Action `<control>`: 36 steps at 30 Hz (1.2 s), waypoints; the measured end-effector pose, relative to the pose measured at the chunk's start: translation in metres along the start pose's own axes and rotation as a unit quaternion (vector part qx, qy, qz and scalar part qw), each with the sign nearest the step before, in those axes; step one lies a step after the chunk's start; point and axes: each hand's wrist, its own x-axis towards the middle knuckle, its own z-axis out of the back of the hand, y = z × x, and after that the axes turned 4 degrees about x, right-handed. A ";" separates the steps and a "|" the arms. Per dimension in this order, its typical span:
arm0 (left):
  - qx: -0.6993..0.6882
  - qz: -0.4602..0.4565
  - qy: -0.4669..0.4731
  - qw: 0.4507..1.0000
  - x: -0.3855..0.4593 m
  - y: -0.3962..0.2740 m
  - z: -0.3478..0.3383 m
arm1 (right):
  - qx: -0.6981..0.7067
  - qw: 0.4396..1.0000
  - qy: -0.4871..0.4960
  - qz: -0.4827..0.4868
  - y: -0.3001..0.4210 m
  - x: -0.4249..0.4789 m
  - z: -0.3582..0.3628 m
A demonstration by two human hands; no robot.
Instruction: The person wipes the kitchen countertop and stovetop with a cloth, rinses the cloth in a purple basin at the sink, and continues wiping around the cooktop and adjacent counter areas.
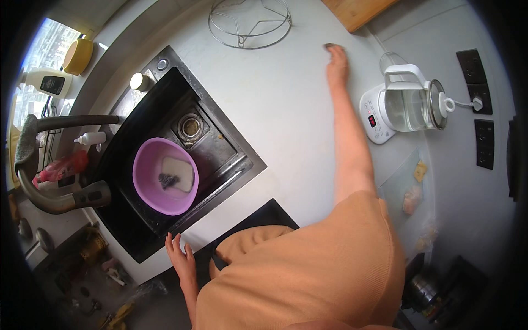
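Observation:
My right hand (339, 68) reaches far across the white countertop (284, 107). At its fingertips is a small dark object (328, 45), mostly covered by the fingers; its kind is unclear. My left hand (182, 259) hangs at the sink's front edge with its fingers apart and nothing in it. Close to it is the black sink (144, 239). Inside the sink sits a purple plastic basin (144, 177), tilted. The basin holds a pale rectangular item (183, 171) and a dark grey scrubber-like clump (168, 180).
A glass electric kettle (406, 109) with liquid stands on its lit base (373, 119) at the right. A wire rack (243, 45) and a wooden board (357, 14) lie at the far side. The faucet (88, 196) arches over the sink's left. Bottles (51, 82) line the windowsill.

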 end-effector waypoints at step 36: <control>0.000 -0.001 -0.044 0.999 -0.018 -0.004 -0.004 | -0.152 0.908 0.312 0.236 0.204 0.042 -0.064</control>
